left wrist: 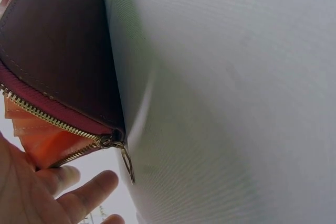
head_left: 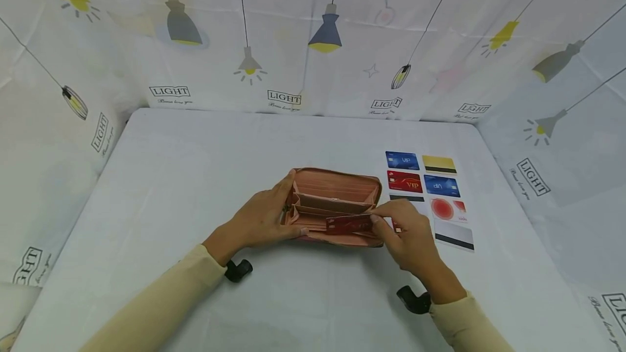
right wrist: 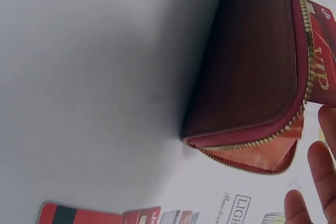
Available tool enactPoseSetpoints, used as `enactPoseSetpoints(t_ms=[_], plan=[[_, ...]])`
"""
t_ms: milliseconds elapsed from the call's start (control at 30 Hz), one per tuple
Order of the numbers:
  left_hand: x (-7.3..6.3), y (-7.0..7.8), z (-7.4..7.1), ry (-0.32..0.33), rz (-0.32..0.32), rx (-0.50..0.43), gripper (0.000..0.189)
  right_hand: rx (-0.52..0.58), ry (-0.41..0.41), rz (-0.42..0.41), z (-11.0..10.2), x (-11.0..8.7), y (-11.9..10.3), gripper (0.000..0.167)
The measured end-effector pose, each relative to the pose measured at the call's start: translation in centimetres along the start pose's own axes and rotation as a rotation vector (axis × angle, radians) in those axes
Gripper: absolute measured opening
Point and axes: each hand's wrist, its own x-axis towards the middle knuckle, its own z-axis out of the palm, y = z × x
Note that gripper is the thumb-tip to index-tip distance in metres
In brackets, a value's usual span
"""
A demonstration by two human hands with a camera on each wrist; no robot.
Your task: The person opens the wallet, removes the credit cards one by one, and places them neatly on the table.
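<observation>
An unzipped wallet (head_left: 337,189) with a tan-orange lining stands open on the table, its slots facing up. My left hand (head_left: 261,216) holds it at the left end, the thumb lying on the near edge. The left wrist view shows the dark outer cover (left wrist: 58,40), brass zip and zip pull (left wrist: 127,163) beside the fingers. My right hand (head_left: 406,232) pinches a red VIP card (head_left: 348,224) by its right end. That card lies across the near slots of the wallet. In the right wrist view, the red card (right wrist: 321,56) sticks up past the zipped rim.
Several cards lie in two columns to the wallet's right, among them a blue card (head_left: 402,160), a gold card (head_left: 439,164) and a red VIP card (head_left: 405,181). My right hand partly covers the nearer ones. A white curtain (head_left: 283,26) with lamp prints surrounds the white table (head_left: 195,151).
</observation>
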Motion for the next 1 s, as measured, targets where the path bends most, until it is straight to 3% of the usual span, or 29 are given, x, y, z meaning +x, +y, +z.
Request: enactPoseSetpoints(t_ms=[400,667,1000], plan=[[0.0,0.0,0.0,-0.001,0.008,0.007,0.124,0.036,0.051,0.182,-1.3,-0.6,1.1,0.017],[0.1,0.0,0.0,0.002,0.011,0.005,0.123,0.069,0.032,0.393,-3.2,-1.4,1.6,0.018],[0.2,-0.2,0.2,0.02,0.025,0.012,0.123,0.154,0.09,0.609,-5.9,-3.0,3.5,0.029]])
